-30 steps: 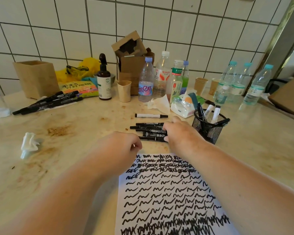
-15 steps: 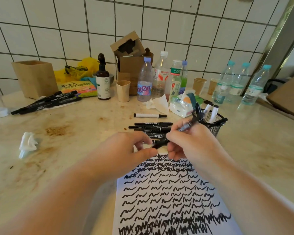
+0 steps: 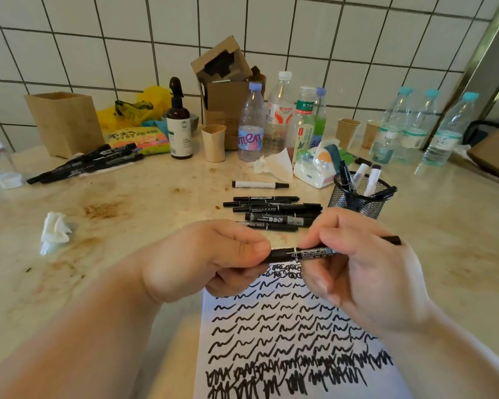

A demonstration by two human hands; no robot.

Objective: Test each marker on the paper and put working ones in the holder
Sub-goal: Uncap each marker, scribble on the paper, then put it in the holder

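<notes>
Both hands hold one black marker [image 3: 303, 252] level above the top edge of the white paper [image 3: 285, 335], which is covered in black squiggles. My left hand [image 3: 211, 260] pinches its left, capped end; my right hand [image 3: 366, 269] grips the barrel, whose far end sticks out past my knuckles. Just beyond lies a row of several black markers [image 3: 274, 213], and a white-barrelled marker [image 3: 258, 184] behind them. The black mesh holder [image 3: 360, 197] stands to the right with several markers upright in it.
Another bunch of black markers [image 3: 84, 165] lies at the far left by a cardboard box [image 3: 65, 122]. Bottles [image 3: 280, 116], paper cups, a tissue pack [image 3: 314, 168] and crumpled tissues [image 3: 54, 230] crowd the back of the stained counter against the tiled wall.
My right hand picked a marker from the row and brought it back over the paper's top edge; my left hand closed on its other end. The marker went from tilted to level.
</notes>
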